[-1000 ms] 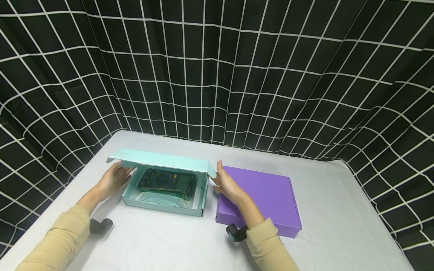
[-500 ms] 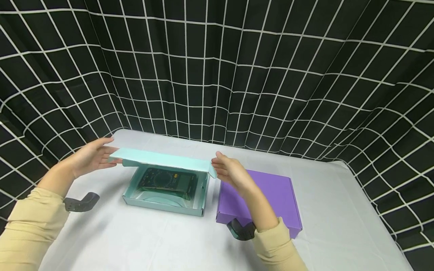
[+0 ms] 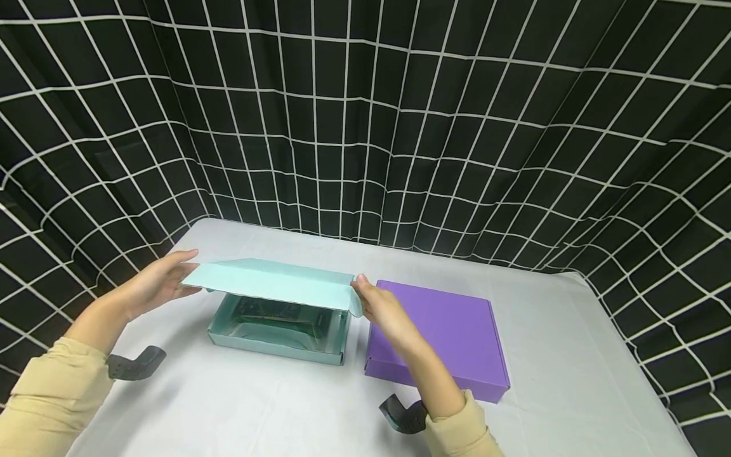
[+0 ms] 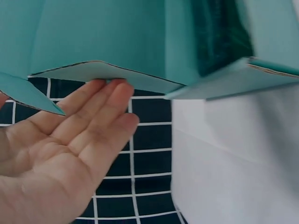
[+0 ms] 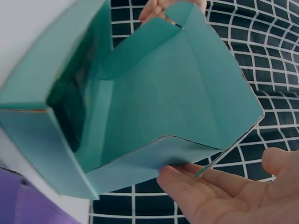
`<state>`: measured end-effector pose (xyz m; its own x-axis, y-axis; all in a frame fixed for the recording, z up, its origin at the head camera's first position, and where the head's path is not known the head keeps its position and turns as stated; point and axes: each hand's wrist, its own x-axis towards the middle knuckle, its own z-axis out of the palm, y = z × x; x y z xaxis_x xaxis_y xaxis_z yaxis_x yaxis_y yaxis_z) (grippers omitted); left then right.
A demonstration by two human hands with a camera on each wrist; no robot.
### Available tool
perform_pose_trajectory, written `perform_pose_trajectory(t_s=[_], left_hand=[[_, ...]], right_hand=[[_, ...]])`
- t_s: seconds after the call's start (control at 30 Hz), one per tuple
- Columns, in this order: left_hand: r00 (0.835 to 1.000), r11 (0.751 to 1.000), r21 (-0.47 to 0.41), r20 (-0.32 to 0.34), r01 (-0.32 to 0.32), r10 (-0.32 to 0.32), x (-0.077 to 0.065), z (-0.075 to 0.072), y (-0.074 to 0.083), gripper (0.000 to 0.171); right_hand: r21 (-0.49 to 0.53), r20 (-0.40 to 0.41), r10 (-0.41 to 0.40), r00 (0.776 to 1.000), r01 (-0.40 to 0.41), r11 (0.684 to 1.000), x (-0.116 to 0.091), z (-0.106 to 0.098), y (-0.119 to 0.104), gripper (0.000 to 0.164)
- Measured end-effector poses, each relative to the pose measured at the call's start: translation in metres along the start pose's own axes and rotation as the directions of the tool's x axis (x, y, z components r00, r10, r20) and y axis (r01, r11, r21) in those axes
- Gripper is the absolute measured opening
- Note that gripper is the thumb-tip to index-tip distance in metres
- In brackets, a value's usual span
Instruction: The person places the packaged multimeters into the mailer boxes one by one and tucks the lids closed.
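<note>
A light teal cardboard box (image 3: 268, 348) lies on the table with its hinged lid (image 3: 274, 279) part-way down over it. Inside, a dark multimeter (image 3: 268, 310) lies in a clear tray, its far part hidden by the lid. My left hand (image 3: 157, 284) is at the lid's left end, its straight fingertips against the side flap (image 4: 93, 71) in the left wrist view. At the right end, my right hand (image 3: 384, 308) touches the other side flap (image 5: 140, 161) with extended fingers, the thumb standing apart from the cardboard.
A closed purple box (image 3: 440, 336) lies just right of the teal one, partly under my right forearm. White cloth covers the table (image 3: 571, 355). A black curtain with a white grid (image 3: 365, 127) rises behind and at both sides. Each wrist carries a black mount (image 3: 137, 364).
The lid has tipped forward and lower, covering more of the multimeter. My left hand first drew out left from the box, then came to the lid's end; my right hand has followed the lid.
</note>
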<state>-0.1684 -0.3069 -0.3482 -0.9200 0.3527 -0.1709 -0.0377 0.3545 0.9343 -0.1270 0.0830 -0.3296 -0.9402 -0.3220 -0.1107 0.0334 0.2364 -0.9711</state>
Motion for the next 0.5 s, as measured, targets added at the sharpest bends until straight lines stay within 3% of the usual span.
perform_pose_trajectory(t_s=[0.27, 0.5], left_hand=[[1.000, 0.999, -0.033, 0.011, -0.029, 0.029, -0.008, 0.008, -0.028, 0.074], [0.990, 0.981, -0.153, 0.055, -0.122, 0.132, -0.012, 0.016, -0.054, 0.068]], right_hand=[[0.020, 0.016, -0.055, 0.998, 0.054, 0.998, -0.010, 0.008, 0.022, 0.063], [-0.032, 0.013, -0.083, 0.996, 0.083, 0.996, -0.021, 0.015, 0.040, 0.062]])
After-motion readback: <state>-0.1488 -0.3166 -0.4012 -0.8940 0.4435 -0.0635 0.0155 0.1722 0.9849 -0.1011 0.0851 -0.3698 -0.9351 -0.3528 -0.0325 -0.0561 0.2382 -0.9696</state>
